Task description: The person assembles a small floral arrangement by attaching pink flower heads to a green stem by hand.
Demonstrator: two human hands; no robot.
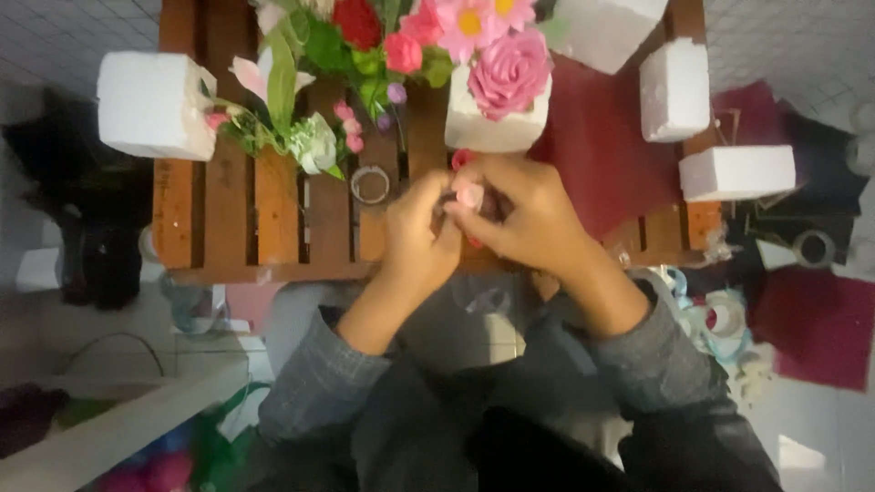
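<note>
Working close together over the near edge of the slatted wooden table (273,205), the left hand (421,235) and the right hand (529,214) met around a small pink flower piece (470,194), which sat pinched between the fingertips of both. Both hands were curled nearly closed about it, the right hand wrapping over from above and to the right, the left coming up from below and to the left; the blur made it impossible to tell which fingers actually bore the grip. The piece was too small and too covered to show any long axis. It lay just below the white foam block (492,128) that carried a large pink rose (509,71), so that block stood straight ahead of the hands and very near, the right hand being slightly the nearer to it. Something red (462,158) peeped out between the block and the knuckles, its kind unclear. To the left of the hands a small ring-shaped roll of tape (370,183) lay on the slats, and beyond it a spray of white and pink artificial flowers (310,141) trailed from a second foam block (155,105) at the table's left end. A dark red cloth (606,150) covered the right part of the table, with more foam blocks (736,171) on it, well apart from the hands. Grey sleeves (319,383) filled the foreground.
</note>
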